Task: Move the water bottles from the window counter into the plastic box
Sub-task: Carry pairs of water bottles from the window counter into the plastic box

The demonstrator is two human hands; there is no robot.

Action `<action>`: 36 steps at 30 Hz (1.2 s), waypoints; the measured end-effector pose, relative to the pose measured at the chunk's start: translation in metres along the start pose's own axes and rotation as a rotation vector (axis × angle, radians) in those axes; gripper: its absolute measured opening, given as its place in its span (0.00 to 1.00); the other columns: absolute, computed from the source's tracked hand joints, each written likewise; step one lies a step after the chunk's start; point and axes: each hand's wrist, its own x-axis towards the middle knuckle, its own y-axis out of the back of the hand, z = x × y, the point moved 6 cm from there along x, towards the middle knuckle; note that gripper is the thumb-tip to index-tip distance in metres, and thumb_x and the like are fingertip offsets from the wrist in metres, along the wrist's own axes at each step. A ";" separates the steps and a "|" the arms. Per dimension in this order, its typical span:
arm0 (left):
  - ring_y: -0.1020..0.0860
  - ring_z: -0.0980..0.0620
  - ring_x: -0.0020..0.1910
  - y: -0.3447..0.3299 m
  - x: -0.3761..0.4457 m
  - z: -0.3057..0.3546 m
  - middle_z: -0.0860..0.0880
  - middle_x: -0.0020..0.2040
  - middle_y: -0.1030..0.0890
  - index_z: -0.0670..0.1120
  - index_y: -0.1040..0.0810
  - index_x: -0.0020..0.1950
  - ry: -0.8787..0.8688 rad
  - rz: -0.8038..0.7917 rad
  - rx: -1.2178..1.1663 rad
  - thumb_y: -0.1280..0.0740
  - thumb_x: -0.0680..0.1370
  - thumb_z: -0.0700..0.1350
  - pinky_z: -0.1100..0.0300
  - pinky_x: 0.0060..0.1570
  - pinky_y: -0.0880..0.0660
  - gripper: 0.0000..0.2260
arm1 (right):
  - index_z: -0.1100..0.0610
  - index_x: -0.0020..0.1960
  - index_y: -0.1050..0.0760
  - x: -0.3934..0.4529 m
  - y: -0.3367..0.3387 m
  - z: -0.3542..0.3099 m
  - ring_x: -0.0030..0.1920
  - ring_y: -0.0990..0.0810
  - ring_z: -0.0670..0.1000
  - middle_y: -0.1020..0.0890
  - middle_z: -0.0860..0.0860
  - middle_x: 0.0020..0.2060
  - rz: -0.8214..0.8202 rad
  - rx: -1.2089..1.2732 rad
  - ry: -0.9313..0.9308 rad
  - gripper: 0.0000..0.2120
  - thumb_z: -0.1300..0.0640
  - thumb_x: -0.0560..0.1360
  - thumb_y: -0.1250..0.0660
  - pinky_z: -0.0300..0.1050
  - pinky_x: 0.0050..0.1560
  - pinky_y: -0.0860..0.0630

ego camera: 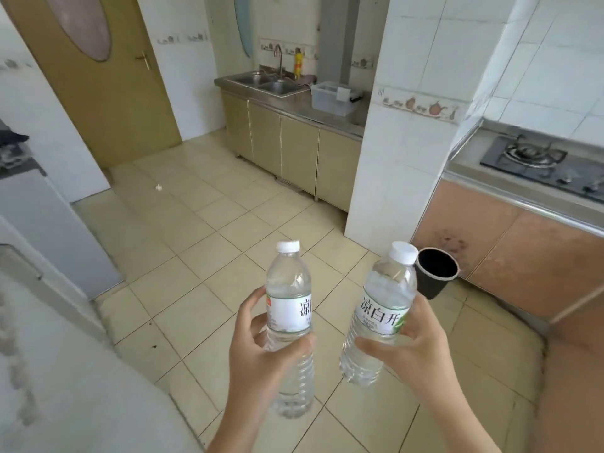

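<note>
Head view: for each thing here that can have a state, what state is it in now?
Left bottle: capped, upright, gripped by the left hand.
Right bottle: capped, tilted, gripped by the right hand.
Plastic box: on the steel counter beside the sink; contents unclear.
Faucet: no water visibly running.
Gas stove: no flame visible.
Door: open or closed, cannot tell.
Black bin: open-topped, on the floor.

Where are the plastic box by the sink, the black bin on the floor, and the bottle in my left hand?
plastic box [330,101], head view, on its clear front wall.
black bin [431,282], head view, on its outer side below the rim.
left-hand bottle [289,313], head view, on its white label.
</note>
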 end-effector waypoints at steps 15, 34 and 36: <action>0.15 0.51 0.45 -0.121 0.230 0.031 0.53 0.47 0.14 0.71 0.28 0.56 -0.024 0.010 -0.018 0.19 0.54 0.46 0.46 0.52 0.20 0.37 | 0.41 0.59 0.29 0.249 0.002 0.016 0.47 0.19 0.44 0.16 0.43 0.46 0.006 -0.030 -0.023 0.39 0.59 0.54 0.17 0.41 0.44 0.25; 0.15 0.53 0.46 -0.215 0.612 0.090 0.54 0.49 0.15 0.70 0.27 0.57 -0.098 -0.052 0.015 0.19 0.54 0.46 0.49 0.50 0.20 0.38 | 0.41 0.63 0.32 0.618 -0.067 -0.011 0.48 0.20 0.42 0.16 0.44 0.47 0.061 -0.058 -0.035 0.42 0.57 0.54 0.17 0.37 0.42 0.26; 0.15 0.52 0.47 -0.233 0.652 0.090 0.54 0.49 0.14 0.71 0.27 0.57 -0.096 -0.043 0.007 0.19 0.52 0.49 0.49 0.50 0.20 0.38 | 0.40 0.63 0.33 0.664 -0.072 -0.010 0.47 0.20 0.42 0.16 0.44 0.46 0.058 -0.068 -0.022 0.43 0.57 0.54 0.16 0.38 0.42 0.26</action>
